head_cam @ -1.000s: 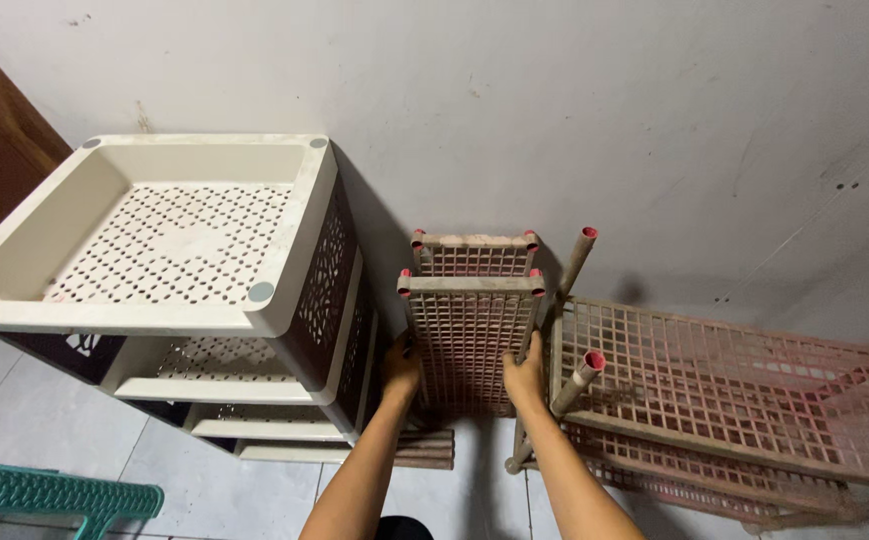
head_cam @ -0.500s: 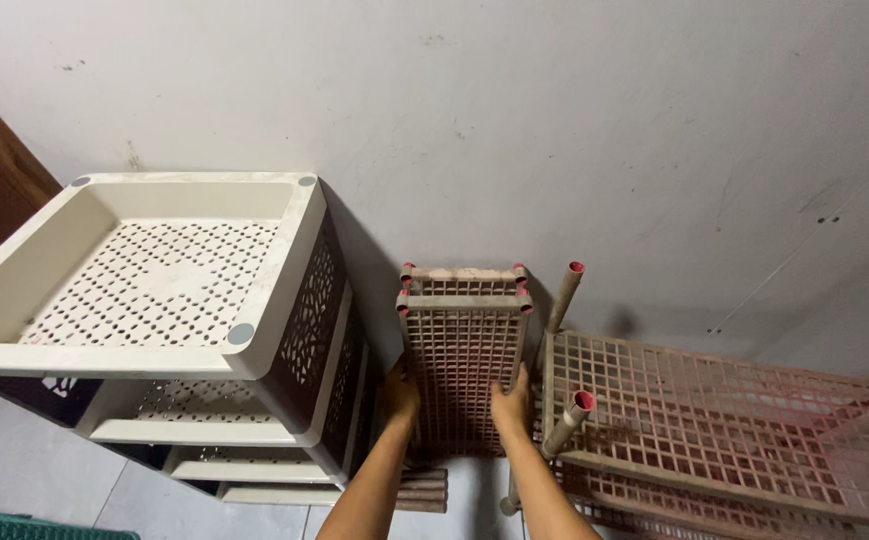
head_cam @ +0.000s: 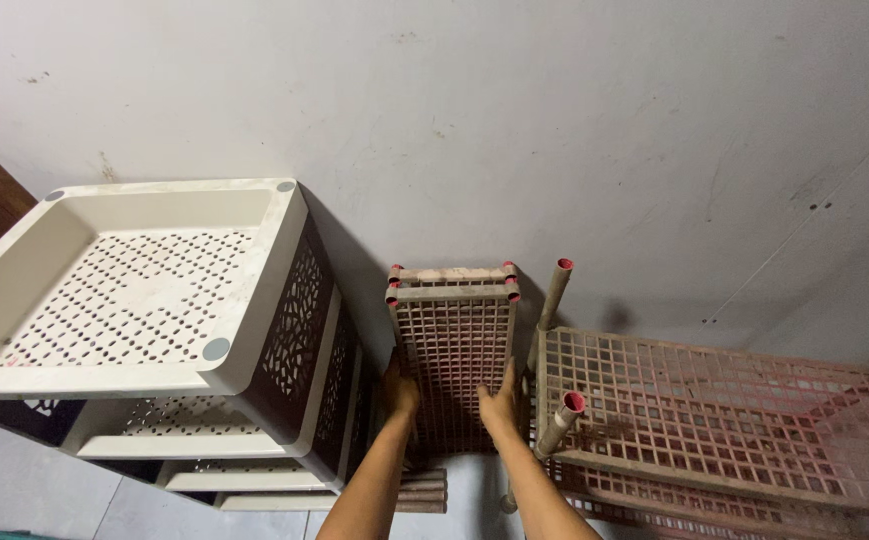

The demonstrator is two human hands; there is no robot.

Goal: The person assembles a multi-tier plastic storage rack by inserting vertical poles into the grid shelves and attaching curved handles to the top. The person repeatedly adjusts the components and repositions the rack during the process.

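- Hands first: my left hand (head_cam: 399, 388) and right hand (head_cam: 501, 403) each close around a long edge of the dusty pink plastic grid shelf panel (head_cam: 454, 350), which stands upright against the grey wall (head_cam: 555, 130).
- A second like panel (head_cam: 452, 273) stands just behind it.
- I see the cream perforated plastic drawer tower (head_cam: 145, 300) close on the left, its top tray bare.
- I see the tilted pink lattice rack with tube legs (head_cam: 715, 420) crowding the right; little room either side.
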